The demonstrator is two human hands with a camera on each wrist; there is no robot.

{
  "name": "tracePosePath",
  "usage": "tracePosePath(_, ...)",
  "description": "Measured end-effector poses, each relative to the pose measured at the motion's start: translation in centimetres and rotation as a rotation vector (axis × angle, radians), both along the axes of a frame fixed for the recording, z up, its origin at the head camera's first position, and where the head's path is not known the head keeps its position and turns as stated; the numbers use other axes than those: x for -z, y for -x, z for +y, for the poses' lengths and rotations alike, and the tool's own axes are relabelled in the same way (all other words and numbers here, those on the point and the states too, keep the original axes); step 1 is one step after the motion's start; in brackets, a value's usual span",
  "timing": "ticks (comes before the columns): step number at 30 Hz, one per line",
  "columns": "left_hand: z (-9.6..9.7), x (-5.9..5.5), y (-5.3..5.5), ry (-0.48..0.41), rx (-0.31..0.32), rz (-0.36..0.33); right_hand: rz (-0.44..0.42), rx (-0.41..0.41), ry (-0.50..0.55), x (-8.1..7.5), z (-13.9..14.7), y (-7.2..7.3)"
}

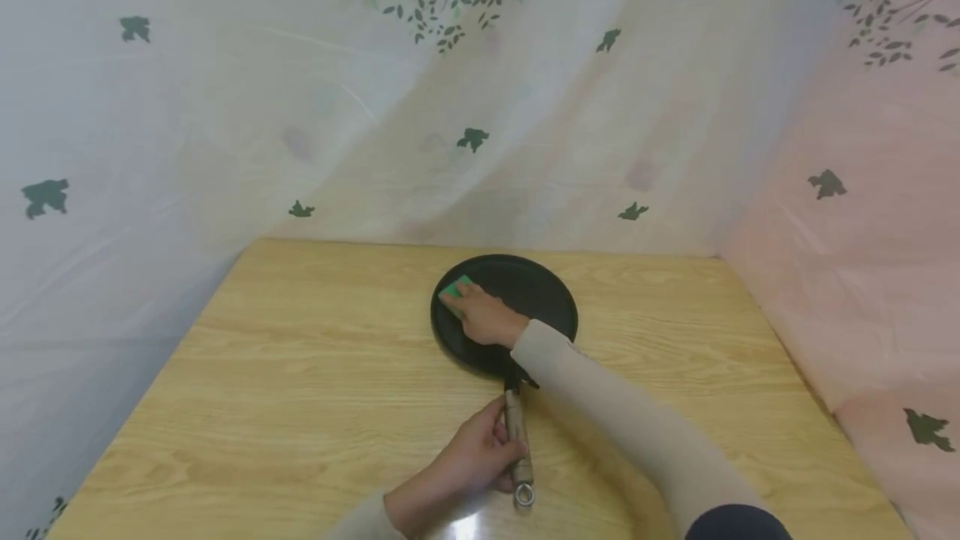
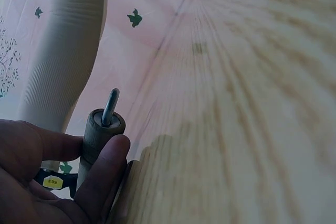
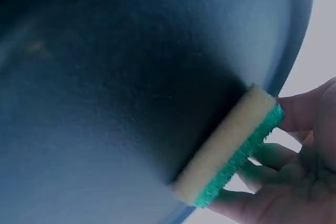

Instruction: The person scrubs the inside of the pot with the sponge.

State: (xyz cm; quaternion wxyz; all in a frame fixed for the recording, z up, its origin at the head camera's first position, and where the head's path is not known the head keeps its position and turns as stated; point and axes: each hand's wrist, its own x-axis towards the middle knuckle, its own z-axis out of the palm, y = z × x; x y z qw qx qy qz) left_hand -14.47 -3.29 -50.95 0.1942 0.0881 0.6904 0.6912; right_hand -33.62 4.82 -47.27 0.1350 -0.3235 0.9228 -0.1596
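Note:
A round black frying pan lies on the wooden table, its handle pointing toward me. With thumb and fingers, my left hand grips that handle near its end, just above the metal hanging ring. My right hand reaches across the pan and holds a sponge against the left part of its inner surface. In the right wrist view the sponge has its yellowish foam side toward the pan and its green scouring side toward my fingers, close to the raised rim.
The light wooden table extends to both sides of the pan. Behind it hangs a pale curtain printed with birds and branches, and a pinkish one stands along the right edge. My right sleeve crosses over the table beside the handle.

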Motion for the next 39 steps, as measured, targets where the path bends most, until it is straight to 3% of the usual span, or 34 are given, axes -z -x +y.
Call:
tracePosePath(8, 0.0, -0.4, 0.3, 0.051, 0.008, -0.028, 0.016, 0.021, -0.032, -0.7, 0.5, 1.8)
tracePosePath(17, 0.1, -0.4, 0.2, 0.056, 0.005, -0.049, -0.007, 0.088, -0.015, -0.2, 2.0, 3.6)
tracePosePath(24, 0.1, -0.4, 0.3, 0.072, 0.006, -0.035, -0.054, 0.108, -0.045, -1.1, 4.1, 4.3)
tracePosePath(31, 0.1, -0.5, 0.3, 0.079, 0.012, -0.036, -0.028, 0.168, -0.069, -1.2, 6.6, 4.8)
tracePosePath(39, 0.1, -0.4, 0.2, 0.056, 0.008, -0.036, -0.007, 0.175, -0.061, -1.2, 9.1, 4.2)
